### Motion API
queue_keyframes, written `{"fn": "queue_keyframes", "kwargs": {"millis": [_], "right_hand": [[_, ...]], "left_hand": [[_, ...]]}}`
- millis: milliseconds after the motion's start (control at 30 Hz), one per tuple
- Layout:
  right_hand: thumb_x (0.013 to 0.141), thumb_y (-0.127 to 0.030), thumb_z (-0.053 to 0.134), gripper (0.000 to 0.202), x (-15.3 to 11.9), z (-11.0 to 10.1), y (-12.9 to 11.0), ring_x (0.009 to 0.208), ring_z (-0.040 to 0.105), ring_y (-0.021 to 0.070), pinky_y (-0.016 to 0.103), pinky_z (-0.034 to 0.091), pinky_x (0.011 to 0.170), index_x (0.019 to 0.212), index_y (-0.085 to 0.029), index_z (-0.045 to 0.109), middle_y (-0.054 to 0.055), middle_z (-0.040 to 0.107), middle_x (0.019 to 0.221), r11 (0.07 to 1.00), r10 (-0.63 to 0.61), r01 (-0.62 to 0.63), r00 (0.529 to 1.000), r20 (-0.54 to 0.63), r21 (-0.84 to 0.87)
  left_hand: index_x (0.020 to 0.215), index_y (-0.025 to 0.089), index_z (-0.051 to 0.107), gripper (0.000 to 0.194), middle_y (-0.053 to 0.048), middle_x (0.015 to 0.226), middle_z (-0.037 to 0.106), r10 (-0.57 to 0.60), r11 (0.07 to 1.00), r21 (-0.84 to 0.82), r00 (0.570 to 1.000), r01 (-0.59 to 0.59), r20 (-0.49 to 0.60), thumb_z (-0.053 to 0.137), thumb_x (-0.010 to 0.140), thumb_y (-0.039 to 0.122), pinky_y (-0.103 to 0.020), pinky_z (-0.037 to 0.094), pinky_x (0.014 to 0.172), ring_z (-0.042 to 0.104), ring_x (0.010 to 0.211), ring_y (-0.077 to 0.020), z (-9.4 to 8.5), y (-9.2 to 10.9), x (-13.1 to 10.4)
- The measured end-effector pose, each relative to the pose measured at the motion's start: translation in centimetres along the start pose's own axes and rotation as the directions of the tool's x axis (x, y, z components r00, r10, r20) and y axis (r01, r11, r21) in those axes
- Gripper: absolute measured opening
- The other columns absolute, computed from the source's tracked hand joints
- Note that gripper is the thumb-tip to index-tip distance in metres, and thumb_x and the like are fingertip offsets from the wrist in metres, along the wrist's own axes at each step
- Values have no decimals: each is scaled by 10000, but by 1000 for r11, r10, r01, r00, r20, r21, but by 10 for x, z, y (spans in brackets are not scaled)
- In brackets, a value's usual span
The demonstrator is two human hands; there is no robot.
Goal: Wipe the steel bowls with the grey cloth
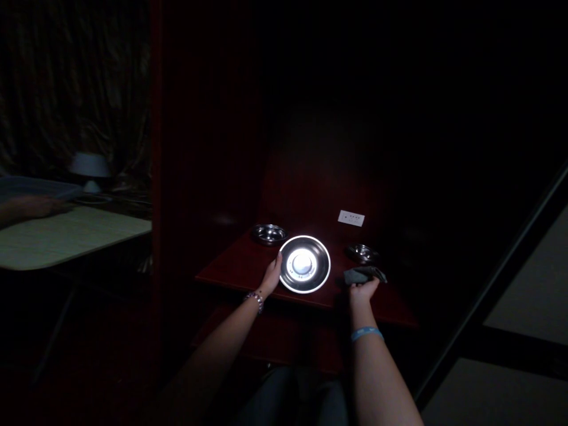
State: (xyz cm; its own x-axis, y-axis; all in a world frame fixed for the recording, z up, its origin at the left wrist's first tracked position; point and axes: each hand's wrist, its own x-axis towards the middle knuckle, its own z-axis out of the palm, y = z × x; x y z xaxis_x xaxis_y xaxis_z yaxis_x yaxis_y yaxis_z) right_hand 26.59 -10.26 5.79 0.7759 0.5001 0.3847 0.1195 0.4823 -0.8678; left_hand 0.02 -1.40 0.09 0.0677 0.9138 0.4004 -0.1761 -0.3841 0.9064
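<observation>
My left hand (pixel 271 277) grips the left rim of a round, shiny metal plate or shallow bowl (pixel 296 284), tilted so its inside faces me. Bright light glares at its middle. To its right, my right hand (pixel 364 290) is closed on a folded dark grey cloth (pixel 360 275), apart from the plate. On the desk behind my left hand sits a metal bowl (pixel 270 235). A second metal bowl (pixel 362 254) rests just beyond the cloth.
The dark red desk (pixel 235 267) stands against a panel with a white socket plate (pixel 351 218). At left, another person's hand (pixel 35 206) is over a pale table (pixel 102 228) near a clear plastic container (pixel 39 186) and a white lamp (pixel 91 165). Most surroundings are dark.
</observation>
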Motion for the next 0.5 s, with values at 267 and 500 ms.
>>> {"fn": "queue_keyframes", "kwargs": {"millis": [267,500], "right_hand": [[841,-397,340,430,-25,35,-28,854,656,195,312,524,732,1109,-163,582,83,682,991,999,35,-35,997,-67,-10],[876,-213,448,380,-60,48,-47,1185,525,193,341,389,1032,1218,-232,614,41,627,1264,572,-419,753,609,674,-325]], "left_hand": [[1284,101,574,768,-163,1254,637,-26,1000,11,1000,26,0,385,847,704,-429,353,1097,534,1249,-283,-1,-1,2],[1267,96,583,752,-162,1251,639,-25,999,-35,999,26,28,383,855,692,-408,408,1055,591,1177,-269,1,-7,4]]}}
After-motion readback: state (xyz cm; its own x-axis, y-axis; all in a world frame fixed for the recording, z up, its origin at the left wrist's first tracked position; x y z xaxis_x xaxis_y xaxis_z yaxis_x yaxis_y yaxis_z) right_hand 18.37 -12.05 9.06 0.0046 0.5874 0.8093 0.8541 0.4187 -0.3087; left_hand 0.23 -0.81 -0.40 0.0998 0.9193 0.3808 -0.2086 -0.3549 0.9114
